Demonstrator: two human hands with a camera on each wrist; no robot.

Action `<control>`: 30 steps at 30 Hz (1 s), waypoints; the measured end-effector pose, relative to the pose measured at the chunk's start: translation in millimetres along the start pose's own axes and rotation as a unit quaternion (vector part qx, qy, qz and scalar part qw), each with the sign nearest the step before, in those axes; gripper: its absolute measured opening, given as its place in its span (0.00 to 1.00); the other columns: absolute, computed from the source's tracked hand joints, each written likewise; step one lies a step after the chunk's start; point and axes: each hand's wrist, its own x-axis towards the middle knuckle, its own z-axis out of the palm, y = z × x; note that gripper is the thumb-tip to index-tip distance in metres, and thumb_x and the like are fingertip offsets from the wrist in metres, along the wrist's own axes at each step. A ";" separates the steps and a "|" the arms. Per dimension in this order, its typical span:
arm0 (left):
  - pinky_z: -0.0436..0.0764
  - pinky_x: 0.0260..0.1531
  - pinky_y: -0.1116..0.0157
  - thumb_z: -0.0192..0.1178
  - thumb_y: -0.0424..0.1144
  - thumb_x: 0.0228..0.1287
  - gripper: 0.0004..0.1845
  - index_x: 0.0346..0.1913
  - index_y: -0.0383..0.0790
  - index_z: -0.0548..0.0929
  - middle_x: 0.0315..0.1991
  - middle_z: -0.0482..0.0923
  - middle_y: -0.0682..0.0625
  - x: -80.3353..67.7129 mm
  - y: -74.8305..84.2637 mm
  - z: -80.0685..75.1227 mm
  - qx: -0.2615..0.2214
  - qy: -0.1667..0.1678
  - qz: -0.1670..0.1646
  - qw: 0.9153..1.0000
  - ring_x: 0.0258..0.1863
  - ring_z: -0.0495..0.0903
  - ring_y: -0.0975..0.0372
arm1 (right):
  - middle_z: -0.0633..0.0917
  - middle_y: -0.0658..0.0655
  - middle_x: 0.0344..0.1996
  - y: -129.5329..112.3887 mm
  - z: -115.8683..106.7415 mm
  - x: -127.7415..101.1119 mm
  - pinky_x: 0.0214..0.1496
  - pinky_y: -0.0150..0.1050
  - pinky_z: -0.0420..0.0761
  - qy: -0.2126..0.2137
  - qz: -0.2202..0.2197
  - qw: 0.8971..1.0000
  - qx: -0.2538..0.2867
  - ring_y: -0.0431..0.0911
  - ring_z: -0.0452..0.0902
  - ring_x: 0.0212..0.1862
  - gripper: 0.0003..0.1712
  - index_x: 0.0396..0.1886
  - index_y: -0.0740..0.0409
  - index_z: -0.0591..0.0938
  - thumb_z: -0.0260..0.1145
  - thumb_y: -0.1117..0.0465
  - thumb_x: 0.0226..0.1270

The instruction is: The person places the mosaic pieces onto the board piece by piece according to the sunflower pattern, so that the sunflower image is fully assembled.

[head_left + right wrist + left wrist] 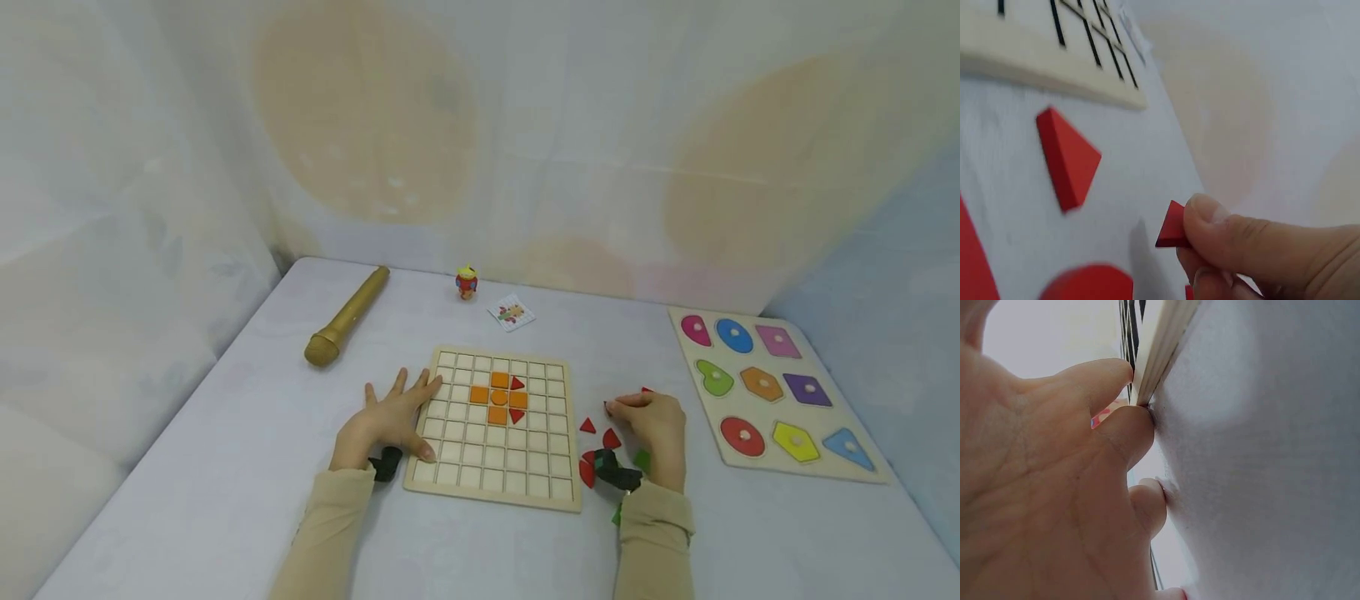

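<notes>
fingers of the right hand (658, 425) pinch a red triangle (1172, 226) at centre right; left hand (390, 417) lies spread, touching the grid board (457, 467) edge.

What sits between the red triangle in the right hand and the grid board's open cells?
Nothing visible. The right hand pinches a red triangle just right of the grid board. Only bare table and one loose red triangle lie between, flat and low. The left hand rests on the board's far left edge.
</notes>
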 end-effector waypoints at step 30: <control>0.25 0.63 0.28 0.79 0.49 0.37 0.63 0.77 0.49 0.51 0.79 0.40 0.46 0.4 -0.4 2.0 0.013 -0.004 -0.012 1.000 0.78 0.31 0.44 | 0.87 0.55 0.26 -95.3 116.8 -47.2 0.26 0.31 0.75 -0.146 -0.199 0.969 0.001 0.42 0.78 0.26 0.03 0.27 0.60 0.87 0.72 0.64 0.57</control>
